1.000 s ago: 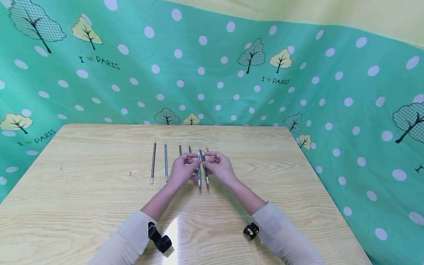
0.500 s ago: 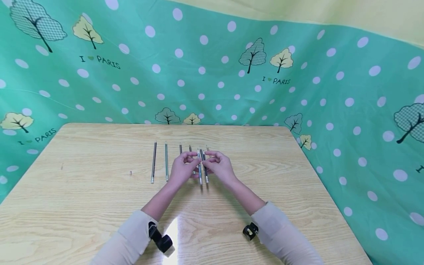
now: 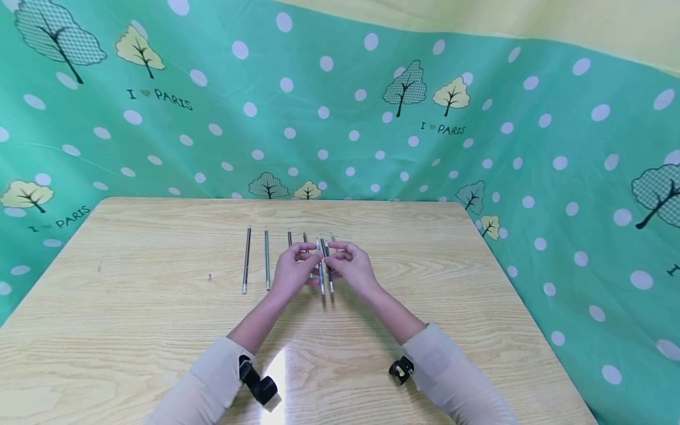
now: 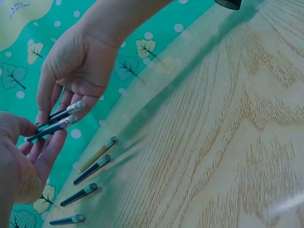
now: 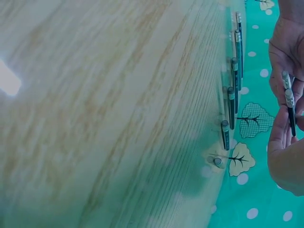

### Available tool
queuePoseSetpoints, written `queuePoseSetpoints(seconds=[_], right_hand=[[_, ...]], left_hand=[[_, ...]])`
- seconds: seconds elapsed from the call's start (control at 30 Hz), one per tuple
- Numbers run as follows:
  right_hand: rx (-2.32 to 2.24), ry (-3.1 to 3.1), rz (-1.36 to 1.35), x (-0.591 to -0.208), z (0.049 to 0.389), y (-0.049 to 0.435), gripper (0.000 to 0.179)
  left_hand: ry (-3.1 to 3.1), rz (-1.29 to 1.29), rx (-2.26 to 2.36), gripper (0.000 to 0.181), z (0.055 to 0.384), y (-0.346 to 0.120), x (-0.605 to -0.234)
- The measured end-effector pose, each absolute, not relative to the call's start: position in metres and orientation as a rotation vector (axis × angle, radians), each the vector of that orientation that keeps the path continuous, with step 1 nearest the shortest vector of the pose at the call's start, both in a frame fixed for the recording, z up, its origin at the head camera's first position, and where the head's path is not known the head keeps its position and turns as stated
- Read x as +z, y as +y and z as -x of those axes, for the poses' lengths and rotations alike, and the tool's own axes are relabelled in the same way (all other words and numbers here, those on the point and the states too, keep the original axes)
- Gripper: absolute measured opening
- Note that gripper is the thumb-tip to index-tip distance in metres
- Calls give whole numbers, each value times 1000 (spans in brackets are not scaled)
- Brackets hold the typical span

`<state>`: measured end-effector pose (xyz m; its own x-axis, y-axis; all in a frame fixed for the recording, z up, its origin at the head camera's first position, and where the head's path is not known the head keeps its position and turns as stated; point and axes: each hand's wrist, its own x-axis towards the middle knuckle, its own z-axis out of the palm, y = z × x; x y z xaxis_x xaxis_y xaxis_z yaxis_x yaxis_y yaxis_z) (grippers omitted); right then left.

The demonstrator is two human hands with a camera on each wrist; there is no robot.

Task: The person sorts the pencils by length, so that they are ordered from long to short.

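Two pencils [image 3: 325, 268] are up off the surface [image 3: 133, 330], pinched between both hands. The left hand [image 3: 291, 273] and right hand [image 3: 355, 268] each have a fingertip grip on them, fingers curled. Below and to the left, more pencils [image 3: 257, 258] lie in a row on the wood. The left wrist view shows four of them [image 4: 88, 178] lying apart, metal-capped ends near; the head view hides some behind the hands. A tree-print cloth [image 3: 372, 118] hangs behind.

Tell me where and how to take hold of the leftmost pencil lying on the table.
Pinch the leftmost pencil at mid-shaft, coming straight down from above with finger and thumb on its left and right sides. It lies flat on the table, pointing away from the person, apart from the next pencil, so there looks to be room. The left hand is nearer.
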<state>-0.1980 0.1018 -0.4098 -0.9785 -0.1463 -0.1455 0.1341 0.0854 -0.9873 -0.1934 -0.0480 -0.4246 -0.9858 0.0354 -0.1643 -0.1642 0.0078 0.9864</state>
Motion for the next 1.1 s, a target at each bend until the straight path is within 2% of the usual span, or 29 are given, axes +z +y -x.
queuePoseSetpoints(seconds=[0.33,1.1], right_hand=[[-2018,2212,-33,-413,200,106,39],[-2083,2241,-102,-399,206,132,39]], left_hand=[[2128,154,2083,42,199,-44,-428],[2198,117,2045,33,228,-2,-435]])
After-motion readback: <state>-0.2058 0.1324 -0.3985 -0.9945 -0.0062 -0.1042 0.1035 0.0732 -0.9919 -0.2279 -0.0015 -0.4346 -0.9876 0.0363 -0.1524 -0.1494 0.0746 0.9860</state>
